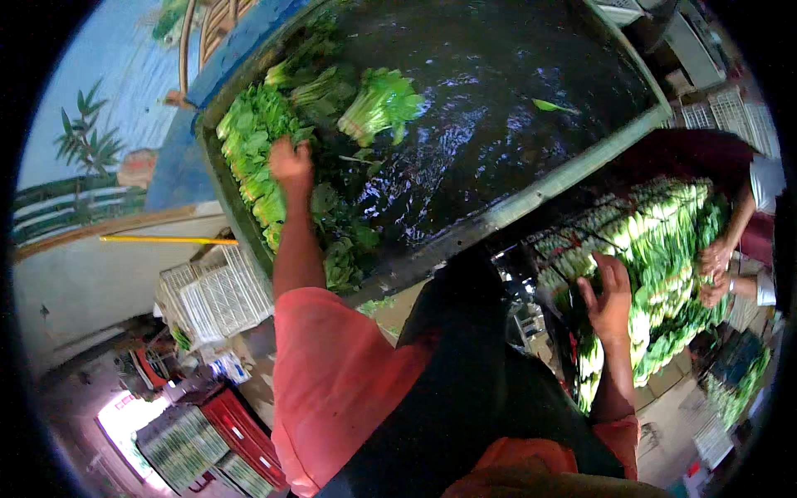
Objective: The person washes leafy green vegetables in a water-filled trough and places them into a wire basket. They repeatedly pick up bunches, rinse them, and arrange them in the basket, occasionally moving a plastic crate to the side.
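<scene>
My left hand [290,166] reaches over the water tank and touches a row of leafy green bunches [245,137] floating along its left side. Its fingertips are blurred among the leaves, so their grip cannot be made out. One loose bunch of greens [378,108] with pale stems floats to the right of that row, and darker leaves lie partly under water. On the other side, my right hand [608,303] is held with fingers apart over stacked bunches of greens [656,249] beside the tank, holding nothing visible.
The tank's rim [531,203] runs diagonally between me and the water. A co-worker's hands [716,274] rest on the stacked greens at the right. White plastic crates [220,299] stand below the tank's left corner, and a red vehicle [245,436] loaded with crates is at lower left.
</scene>
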Action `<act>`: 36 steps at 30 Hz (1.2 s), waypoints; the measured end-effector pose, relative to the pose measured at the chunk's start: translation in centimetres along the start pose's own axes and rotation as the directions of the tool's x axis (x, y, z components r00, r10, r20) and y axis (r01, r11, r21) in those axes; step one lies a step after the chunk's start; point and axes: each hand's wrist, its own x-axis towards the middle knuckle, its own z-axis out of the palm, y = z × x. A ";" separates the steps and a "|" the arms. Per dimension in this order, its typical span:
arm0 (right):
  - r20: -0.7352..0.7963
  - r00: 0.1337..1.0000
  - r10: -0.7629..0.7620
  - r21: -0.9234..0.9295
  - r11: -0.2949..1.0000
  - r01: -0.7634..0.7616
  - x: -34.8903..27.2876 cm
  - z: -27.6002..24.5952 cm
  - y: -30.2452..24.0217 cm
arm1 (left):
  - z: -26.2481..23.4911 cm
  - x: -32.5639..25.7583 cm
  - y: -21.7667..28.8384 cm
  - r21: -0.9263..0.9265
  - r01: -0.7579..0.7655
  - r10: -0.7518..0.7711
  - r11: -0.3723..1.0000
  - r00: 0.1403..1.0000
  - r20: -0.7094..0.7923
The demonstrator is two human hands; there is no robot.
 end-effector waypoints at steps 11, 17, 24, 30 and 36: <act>0.360 0.868 -0.342 0.114 0.940 0.323 13.3 11.5 -12.9 | 7.2 -9.9 -18.8 -0.145 0.677 -0.618 0.722 0.725 0.305; 0.509 0.790 -0.342 0.054 0.929 0.367 14.5 13.8 -15.6 | 14.6 -8.7 -12.3 -0.368 0.843 -0.663 0.393 0.537 0.521; 0.601 0.755 -0.262 -0.010 0.942 0.335 14.3 15.2 -17.2 | 15.0 -5.2 1.2 -0.187 0.773 -0.609 0.607 0.603 0.516; 0.646 0.705 -0.291 -0.029 0.914 0.404 13.3 16.1 -20.4 | 11.0 -2.5 10.8 -0.037 0.727 -0.510 0.686 0.516 0.689; 0.631 0.710 -0.313 -0.059 0.893 0.446 11.9 18.0 -22.3 | 1.1 -1.7 7.8 -0.507 0.079 -0.041 0.859 0.995 0.086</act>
